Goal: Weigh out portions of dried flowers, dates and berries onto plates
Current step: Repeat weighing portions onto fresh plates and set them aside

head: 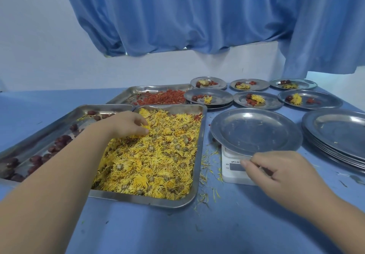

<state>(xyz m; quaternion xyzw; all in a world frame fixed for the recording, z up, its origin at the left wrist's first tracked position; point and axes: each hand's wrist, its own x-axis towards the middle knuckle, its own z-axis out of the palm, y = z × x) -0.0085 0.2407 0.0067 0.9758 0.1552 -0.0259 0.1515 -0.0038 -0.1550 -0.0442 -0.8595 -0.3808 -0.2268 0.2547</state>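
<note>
Reaching across the tabletop (217, 226), the left hand (128, 124) sinks into the dried chrysanthemum flowers (158, 155) heaped in the near steel tray (199, 155), its grip curled and pinching a tuft of yellow petals, most likely the first ingredient of a new portion. The right hand (276, 172) rests at the front of the white kitchen scale (233, 171), fingers loosely bent by the display and just under the rim of the bare plate (254, 129) on the scale; whether this grip pinches the rim or only presses the scale, I cannot tell, though steadying or zeroing looks likely. Red dates (61, 141) lie in the tray on the left and red berries (162, 97) in the tray behind, both within easy reach. Six filled plates (209, 96) wait in two rows at the back, and a stack of spare plates (335, 133) sits right of the scale, ready for its turn.
</note>
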